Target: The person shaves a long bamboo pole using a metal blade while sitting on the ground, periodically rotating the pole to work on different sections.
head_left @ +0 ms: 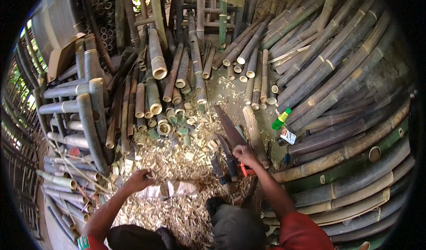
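My right hand (245,155) is closed at the near end of a broad dark blade, where it meets the orange handle (246,170) of a handsaw (229,125). The blade slants away to the far left. Just left of that hand lie dark, long tools (227,157), their kind unclear, among the shavings. My left hand (140,180) hovers above the wood chips with its fingers curled together; whatever they may hold is too small to make out. Near it, a pale chopped wood block (175,189) rests low among the chips, in front of my knees.
Wood chips and shavings (155,159) cover the floor. Cut bamboo poles (155,54) stand and lie beyond them. Long bamboo poles (328,72) are stacked on the right, beside a green bottle (281,119) and a small white pack (288,136). A bamboo frame (88,117) stands left.
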Motion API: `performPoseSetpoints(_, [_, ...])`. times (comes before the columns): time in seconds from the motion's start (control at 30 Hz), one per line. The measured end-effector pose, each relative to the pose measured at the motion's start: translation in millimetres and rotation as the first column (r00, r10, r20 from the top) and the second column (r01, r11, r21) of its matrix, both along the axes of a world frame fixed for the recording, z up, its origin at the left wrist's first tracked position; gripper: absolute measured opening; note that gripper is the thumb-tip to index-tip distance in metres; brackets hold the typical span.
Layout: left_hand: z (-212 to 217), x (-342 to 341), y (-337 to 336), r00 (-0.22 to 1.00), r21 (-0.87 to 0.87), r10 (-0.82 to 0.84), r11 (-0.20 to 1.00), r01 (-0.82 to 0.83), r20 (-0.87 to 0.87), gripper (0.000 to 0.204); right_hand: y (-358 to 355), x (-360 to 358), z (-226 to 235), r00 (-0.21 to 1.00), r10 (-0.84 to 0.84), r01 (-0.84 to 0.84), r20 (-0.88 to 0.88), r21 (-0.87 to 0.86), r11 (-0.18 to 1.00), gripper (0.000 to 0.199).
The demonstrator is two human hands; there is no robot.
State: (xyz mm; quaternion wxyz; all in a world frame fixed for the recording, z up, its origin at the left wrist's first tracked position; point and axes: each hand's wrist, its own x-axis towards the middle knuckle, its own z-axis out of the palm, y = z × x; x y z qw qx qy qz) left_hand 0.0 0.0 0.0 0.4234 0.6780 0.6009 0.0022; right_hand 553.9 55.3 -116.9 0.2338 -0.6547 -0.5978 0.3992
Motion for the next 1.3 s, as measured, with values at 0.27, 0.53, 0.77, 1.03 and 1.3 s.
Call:
performPoseSetpoints(0.27, [-122,209,179,0.992,0.587,0.083,0.800,-0.123,0.094,0.063,98,33,17,0.982,-0.139,0.124,0.127,0.123,0.985,0.017])
performPoseSetpoints(0.53, [-186,255,230,0.968,0.650,0.227,0.752,-0.107,-0.103,0.082,222,65,5,0.943,-0.274,0.210,0.187,0.302,0.930,0.026])
performPoseSetpoints(0.77, [-178,257,237,0.945,0.654,0.282,0.749,-0.110,-0.165,0.071,416,57,34,0.857,-0.412,0.237,0.311,0.472,0.849,0.042])
performPoseSetpoints(1.03, [-196,265,238,0.924,0.622,0.269,0.782,-0.044,-0.272,0.067,586,92,44,0.644,-0.747,0.603,0.166,0.492,0.629,0.072])
performPoseSetpoints(1.3, [-202,256,235,0.909,0.622,0.271,0.783,-0.016,-0.318,0.062,651,42,25,0.652,-0.640,0.677,-0.407,-0.069,0.733,0.096])
